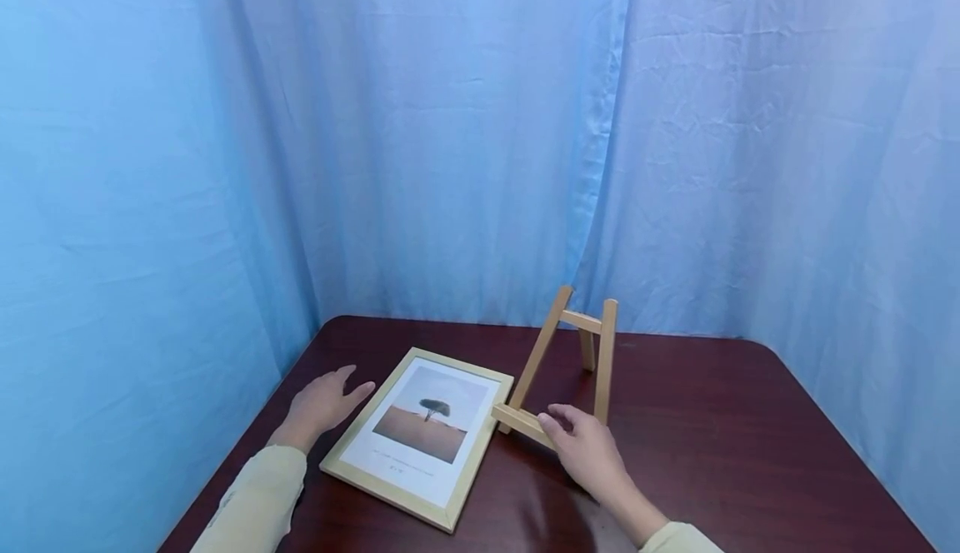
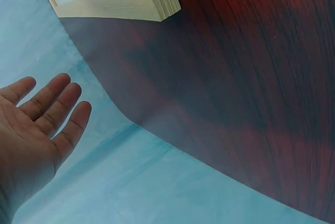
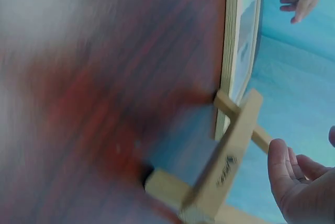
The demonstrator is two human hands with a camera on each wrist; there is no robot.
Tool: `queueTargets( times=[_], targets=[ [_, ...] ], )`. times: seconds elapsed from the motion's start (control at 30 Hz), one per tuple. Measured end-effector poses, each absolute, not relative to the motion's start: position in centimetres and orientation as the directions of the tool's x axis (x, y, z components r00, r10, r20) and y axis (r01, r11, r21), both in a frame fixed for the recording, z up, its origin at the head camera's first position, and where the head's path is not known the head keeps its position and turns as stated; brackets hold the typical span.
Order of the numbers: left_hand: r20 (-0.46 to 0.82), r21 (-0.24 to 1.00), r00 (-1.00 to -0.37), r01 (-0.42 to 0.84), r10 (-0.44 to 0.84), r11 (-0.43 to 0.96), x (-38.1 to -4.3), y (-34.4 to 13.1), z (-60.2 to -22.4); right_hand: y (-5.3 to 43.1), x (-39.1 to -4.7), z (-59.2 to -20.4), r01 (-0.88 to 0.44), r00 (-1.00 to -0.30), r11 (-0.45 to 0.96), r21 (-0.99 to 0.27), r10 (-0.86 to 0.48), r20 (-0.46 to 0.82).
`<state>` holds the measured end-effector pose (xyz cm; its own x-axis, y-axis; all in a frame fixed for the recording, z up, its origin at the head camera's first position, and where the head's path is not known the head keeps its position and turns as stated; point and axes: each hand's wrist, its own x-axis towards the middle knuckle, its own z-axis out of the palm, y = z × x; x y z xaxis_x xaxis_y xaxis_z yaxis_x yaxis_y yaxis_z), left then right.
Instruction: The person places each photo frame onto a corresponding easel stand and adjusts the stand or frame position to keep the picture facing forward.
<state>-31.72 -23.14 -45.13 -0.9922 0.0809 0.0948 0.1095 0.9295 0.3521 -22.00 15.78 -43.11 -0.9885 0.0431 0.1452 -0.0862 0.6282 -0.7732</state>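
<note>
A small wooden tabletop easel (image 1: 539,355) stands upright on the dark red table. My right hand (image 1: 588,450) is at the right end of its front ledge (image 1: 522,425), thumb and fingers apart and relaxed. In the right wrist view, that hand (image 3: 309,190) is beyond the ledge (image 3: 226,164), which bears dark lettering, with nothing in its grasp. Left of the easel, a light wood picture frame (image 1: 422,432) lies face up, showing a tree in a field. My left hand (image 1: 321,407) hovers by the frame's left side with fingers spread; its palm (image 2: 26,140) holds nothing.
Pale blue curtains (image 1: 450,137) hang behind the table and along both sides. The frame's near right corner and the easel's ledge lie close together. The table (image 1: 712,436) has rounded far corners, and its left edge runs under my left arm.
</note>
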Motion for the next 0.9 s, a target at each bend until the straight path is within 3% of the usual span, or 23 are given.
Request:
queueTargets(
  times=[0.23,0.53,0.9],
  targets=[
    [0.082,0.397,-0.994,0.098,0.071,0.913,-31.6,-23.3,-45.5,13.3,-21.3,-44.7,-0.093,-0.994,0.486,-0.869,-0.002,0.105],
    [0.047,0.451,-0.997,0.071,0.055,0.890,-32.0,-23.7,-46.6,11.8,-21.6,-47.2,-0.087,-0.995,0.510,-0.856,0.003,0.103],
    [0.033,0.556,-0.998,0.065,0.056,0.829,-32.5,-24.1,-47.3,9.6,-22.4,-48.1,0.011,-0.998,0.409,-0.912,0.067,0.018]
  ],
)
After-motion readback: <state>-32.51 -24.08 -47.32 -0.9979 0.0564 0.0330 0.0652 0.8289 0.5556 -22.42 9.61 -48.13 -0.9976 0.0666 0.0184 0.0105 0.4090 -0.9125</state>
